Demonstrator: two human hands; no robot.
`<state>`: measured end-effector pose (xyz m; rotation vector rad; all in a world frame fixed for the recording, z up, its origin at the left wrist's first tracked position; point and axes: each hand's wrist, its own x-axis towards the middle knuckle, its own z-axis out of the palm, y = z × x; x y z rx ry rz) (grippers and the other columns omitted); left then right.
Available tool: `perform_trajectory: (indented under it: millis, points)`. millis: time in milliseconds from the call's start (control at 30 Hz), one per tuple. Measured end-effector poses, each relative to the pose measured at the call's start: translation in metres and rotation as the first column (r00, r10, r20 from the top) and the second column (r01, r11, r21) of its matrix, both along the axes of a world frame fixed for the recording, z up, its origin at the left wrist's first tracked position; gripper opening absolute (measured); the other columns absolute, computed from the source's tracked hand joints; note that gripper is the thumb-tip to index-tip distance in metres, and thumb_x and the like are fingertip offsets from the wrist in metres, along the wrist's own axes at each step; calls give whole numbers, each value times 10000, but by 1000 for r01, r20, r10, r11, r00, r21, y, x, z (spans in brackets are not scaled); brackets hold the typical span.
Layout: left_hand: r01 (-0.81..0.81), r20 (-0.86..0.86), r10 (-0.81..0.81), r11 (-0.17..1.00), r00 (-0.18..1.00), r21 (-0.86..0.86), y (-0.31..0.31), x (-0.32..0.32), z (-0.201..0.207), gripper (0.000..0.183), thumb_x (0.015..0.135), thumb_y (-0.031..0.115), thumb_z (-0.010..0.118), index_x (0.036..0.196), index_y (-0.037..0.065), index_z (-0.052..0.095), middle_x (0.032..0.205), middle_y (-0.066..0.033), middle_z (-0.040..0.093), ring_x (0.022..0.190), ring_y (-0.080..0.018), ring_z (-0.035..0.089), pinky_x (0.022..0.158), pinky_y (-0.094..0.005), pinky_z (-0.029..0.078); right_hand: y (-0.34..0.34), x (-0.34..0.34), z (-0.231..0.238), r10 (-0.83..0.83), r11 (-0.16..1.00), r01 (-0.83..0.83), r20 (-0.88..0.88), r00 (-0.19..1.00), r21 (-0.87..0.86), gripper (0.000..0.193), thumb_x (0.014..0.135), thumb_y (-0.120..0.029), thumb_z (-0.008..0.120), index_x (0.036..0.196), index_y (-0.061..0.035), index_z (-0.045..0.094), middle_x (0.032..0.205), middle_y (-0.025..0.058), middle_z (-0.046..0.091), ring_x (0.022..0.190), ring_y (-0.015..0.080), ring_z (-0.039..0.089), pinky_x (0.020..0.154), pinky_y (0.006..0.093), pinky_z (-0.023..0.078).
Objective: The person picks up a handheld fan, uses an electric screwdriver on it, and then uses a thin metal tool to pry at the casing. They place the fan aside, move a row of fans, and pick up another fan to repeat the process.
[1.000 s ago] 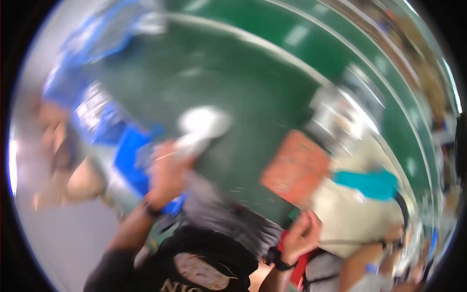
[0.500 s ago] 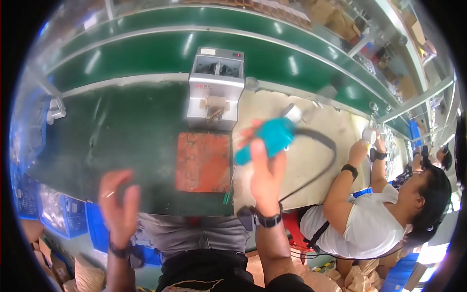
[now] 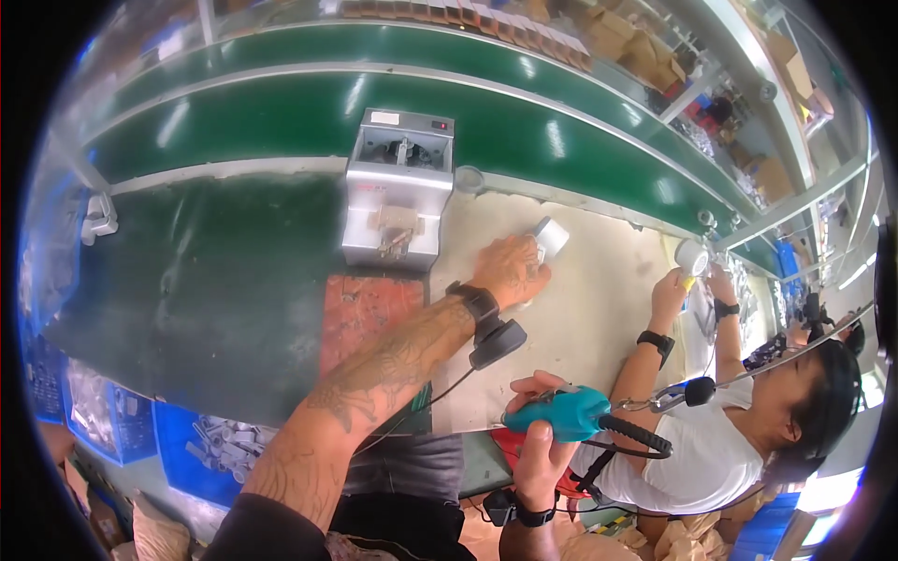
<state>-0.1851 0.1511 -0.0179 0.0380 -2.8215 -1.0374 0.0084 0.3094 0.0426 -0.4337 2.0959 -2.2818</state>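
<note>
Stretched across the bench, my left hand (image 3: 510,271) has its fingers closed around the near end of a white part (image 3: 552,237) with a rounded head. That hand hides part of it. My right hand (image 3: 541,458) grips a teal handheld power tool (image 3: 558,414) low at the bench's front edge. A metal clip and a ribbed black cable (image 3: 638,437) come off the tool's right end; its working tip is hard to make out. Left of the white part stands a grey bench machine (image 3: 398,192), with a worn red plate (image 3: 367,313) in front of it, partly covered by my left forearm.
Beige sheeting (image 3: 589,309) covers the bench's right half, dark green matting (image 3: 215,271) the left. A co-worker (image 3: 711,430) sits close on the right, holding a white round part (image 3: 691,257). Blue bins (image 3: 201,449) with white parts stand below the left edge. A green belt (image 3: 505,145) runs behind.
My left hand has swung from the lower left across to the white part and taken hold of it. My right hand has drawn the teal tool down toward me.
</note>
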Motion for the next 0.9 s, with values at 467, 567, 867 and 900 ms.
perform_trajectory:
  millis: [467,567,867,900]
  points:
    - [191,-119,-188,981,975,17,-114,166,59,228,875,183,764,1056,59,703,997,-108,668,919,-333,677,758,-410,537,-32,-46,-11,98,994,-100,48,994,49,793,949,-713,571,1195,40,552,951,107,621,794,215,598,682,367,496]
    - [124,-257,-160,981,953,-151,-135,182,52,260,876,182,762,1106,70,715,1036,-103,657,1007,-315,654,825,-423,527,-51,-39,4,184,972,-169,79,980,-165,758,940,-740,555,1101,2,547,863,79,554,720,205,548,639,363,468]
    - [251,-376,-263,964,889,-81,-152,174,18,389,820,302,820,1138,96,730,1055,-55,662,936,-250,624,807,-389,522,-126,-88,44,168,957,-191,-117,979,-217,778,919,-798,510,1178,-65,540,682,18,481,611,151,454,592,315,371]
    - [255,-418,-265,963,869,-81,-154,174,16,399,808,307,827,1132,95,733,1057,-52,665,926,-243,627,795,-386,527,-139,-98,45,174,953,-202,-140,975,-226,775,920,-795,513,1193,-70,540,679,15,479,611,148,453,591,313,368]
